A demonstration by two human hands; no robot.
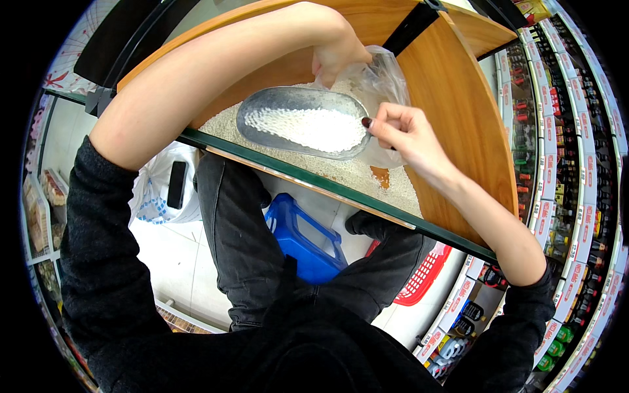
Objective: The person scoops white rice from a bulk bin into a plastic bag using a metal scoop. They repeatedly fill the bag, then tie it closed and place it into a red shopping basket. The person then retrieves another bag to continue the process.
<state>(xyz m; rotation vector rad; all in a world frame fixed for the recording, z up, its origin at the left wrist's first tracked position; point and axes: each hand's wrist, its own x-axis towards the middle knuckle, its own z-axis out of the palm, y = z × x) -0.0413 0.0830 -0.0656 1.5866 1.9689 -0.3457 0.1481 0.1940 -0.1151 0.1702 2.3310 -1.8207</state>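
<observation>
A metal scoop [245,120] holding white rice [314,128] is over the grain in a wooden bin. Behind its right end is a clear plastic bag [393,81], crumpled and partly spread. My left hand [339,59] reaches over from the left, bent down at the wrist, and grips the bag's upper part behind the scoop; some of its fingers are hidden. On the right, my right hand [403,127] pinches the bag's edge between thumb and fingers, close to the scoop's right rim. How the scoop is supported cannot be seen. More rice-like grain [314,164] lies beneath.
The wooden bin [457,123] has a dark green front edge [304,177]. Below are a blue plastic container [304,245], a red basket [427,275] and a white bag [147,182] with a phone [177,184] on it. Bottle shelves [545,147] curve along the right.
</observation>
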